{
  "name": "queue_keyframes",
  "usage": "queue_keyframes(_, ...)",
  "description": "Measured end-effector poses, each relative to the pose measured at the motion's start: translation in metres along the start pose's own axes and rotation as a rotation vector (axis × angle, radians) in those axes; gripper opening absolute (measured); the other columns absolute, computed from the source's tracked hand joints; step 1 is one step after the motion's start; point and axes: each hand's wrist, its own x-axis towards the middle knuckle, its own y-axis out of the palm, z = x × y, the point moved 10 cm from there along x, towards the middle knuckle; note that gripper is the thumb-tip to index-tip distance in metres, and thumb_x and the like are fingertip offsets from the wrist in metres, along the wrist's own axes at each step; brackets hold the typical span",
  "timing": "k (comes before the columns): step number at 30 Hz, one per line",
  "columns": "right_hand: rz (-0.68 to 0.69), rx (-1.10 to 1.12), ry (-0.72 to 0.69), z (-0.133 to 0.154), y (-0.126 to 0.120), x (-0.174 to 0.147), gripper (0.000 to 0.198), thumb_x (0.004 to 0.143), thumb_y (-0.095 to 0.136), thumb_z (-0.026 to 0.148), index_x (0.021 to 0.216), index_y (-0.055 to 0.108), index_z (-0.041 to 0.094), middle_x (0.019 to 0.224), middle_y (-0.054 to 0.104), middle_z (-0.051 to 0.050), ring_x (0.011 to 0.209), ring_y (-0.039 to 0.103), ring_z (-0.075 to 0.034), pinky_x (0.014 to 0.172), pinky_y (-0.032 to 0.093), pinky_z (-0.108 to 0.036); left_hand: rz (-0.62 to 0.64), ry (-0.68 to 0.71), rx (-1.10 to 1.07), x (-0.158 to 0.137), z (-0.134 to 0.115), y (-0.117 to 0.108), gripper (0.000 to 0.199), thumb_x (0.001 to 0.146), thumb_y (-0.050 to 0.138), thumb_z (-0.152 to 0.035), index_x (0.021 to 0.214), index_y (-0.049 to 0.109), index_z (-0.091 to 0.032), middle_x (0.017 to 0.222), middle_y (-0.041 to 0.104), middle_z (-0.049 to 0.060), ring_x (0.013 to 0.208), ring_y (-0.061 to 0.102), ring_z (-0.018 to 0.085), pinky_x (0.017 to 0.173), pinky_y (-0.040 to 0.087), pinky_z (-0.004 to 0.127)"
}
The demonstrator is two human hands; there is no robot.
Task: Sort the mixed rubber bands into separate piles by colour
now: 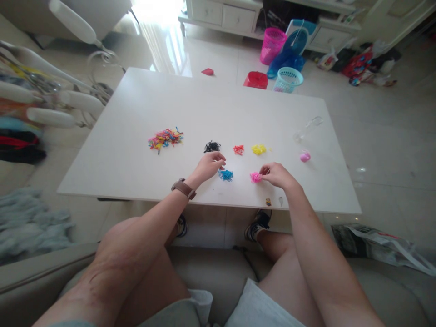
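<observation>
No lettering, number, brand name or sign could be read anywhere, since the reddish marks on the grey-and-white bag [381, 247] at the right were too blurred to make out and the red bundle [357, 64] farther off showed only indistinct patches.

Just beside your left hand [210, 164] lies a small, tangled heap of thin, bright-blue strands [226, 175], loosely spread; at the fingertips of your right hand [276, 175] sits a denser, rounded heap of thin, bright-pink strands [255, 177].
</observation>
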Motion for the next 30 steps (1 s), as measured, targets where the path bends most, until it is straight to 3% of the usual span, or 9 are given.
queue_keyframes(9, 0.004, -0.029, -0.039, 0.004, 0.008, 0.007, 0.02, 0.078, 0.073, 0.033, 0.091, 0.076, 0.018, 0.092, 0.076, -0.007, 0.08, 0.068, -0.019, 0.07, 0.05, -0.026, -0.002, -0.016, 0.016, 0.006, -0.002, -0.005, 0.008, 0.078, 0.06, -0.02, 0.083, 0.065, -0.017, 0.081, 0.071, 0.006, 0.07, 0.071, 0.017, 0.066, 0.052, 0.027)
queue_keyframes(14, 0.023, -0.062, 0.002, -0.004, 0.014, 0.008, 0.012, 0.077, 0.072, 0.026, 0.087, 0.075, 0.02, 0.089, 0.076, -0.006, 0.078, 0.068, -0.018, 0.068, 0.049, -0.025, 0.011, -0.001, 0.027, 0.007, -0.005, -0.002, 0.008, 0.079, 0.06, -0.021, 0.083, 0.066, -0.017, 0.081, 0.071, 0.006, 0.071, 0.069, 0.016, 0.066, 0.05, 0.026)
queue_keyframes(17, -0.024, -0.115, 0.023, -0.005, 0.008, 0.007, 0.014, 0.078, 0.071, 0.031, 0.087, 0.075, 0.022, 0.093, 0.076, -0.006, 0.079, 0.068, -0.019, 0.068, 0.048, -0.026, -0.041, 0.026, 0.127, 0.005, -0.012, -0.012, 0.01, 0.079, 0.06, -0.023, 0.085, 0.067, -0.017, 0.082, 0.07, 0.005, 0.076, 0.067, 0.017, 0.069, 0.049, 0.027)
queue_keyframes(21, -0.061, -0.115, 0.019, 0.001, 0.003, 0.004, 0.018, 0.08, 0.067, 0.036, 0.087, 0.075, 0.022, 0.093, 0.077, -0.007, 0.081, 0.068, -0.02, 0.068, 0.046, -0.027, -0.122, -0.014, 0.345, 0.004, -0.012, -0.044, 0.023, 0.081, 0.058, -0.026, 0.1, 0.067, -0.016, 0.102, 0.071, 0.01, 0.092, 0.065, 0.021, 0.081, 0.05, 0.031)
queue_keyframes(24, -0.079, -0.1, 0.001, 0.006, 0.001, 0.004, 0.017, 0.081, 0.063, 0.032, 0.088, 0.075, 0.022, 0.093, 0.077, -0.006, 0.083, 0.068, -0.02, 0.071, 0.046, -0.028, -0.224, -0.113, 0.616, 0.001, -0.002, -0.086, 0.04, 0.084, 0.057, -0.033, 0.118, 0.063, -0.013, 0.123, 0.064, 0.018, 0.114, 0.06, 0.028, 0.099, 0.044, 0.037)
queue_keyframes(27, -0.092, -0.102, -0.017, 0.009, 0.0, 0.004, 0.016, 0.082, 0.06, 0.029, 0.087, 0.074, 0.022, 0.093, 0.077, -0.005, 0.084, 0.069, -0.02, 0.073, 0.046, -0.028, -0.338, -0.302, 0.841, -0.008, 0.017, -0.132, 0.058, 0.085, 0.057, -0.045, 0.13, 0.057, -0.011, 0.139, 0.052, 0.024, 0.134, 0.045, 0.038, 0.109, 0.036, 0.046)
queue_keyframes(30, -0.08, -0.087, -0.02, 0.01, 0.002, 0.006, 0.016, 0.082, 0.06, 0.03, 0.086, 0.073, 0.022, 0.092, 0.077, -0.005, 0.083, 0.069, -0.02, 0.073, 0.047, -0.028, -0.337, -0.489, 0.915, -0.019, 0.038, -0.159, 0.075, 0.082, 0.058, -0.053, 0.142, 0.047, -0.01, 0.152, 0.038, 0.028, 0.143, 0.032, 0.047, 0.109, 0.034, 0.053)
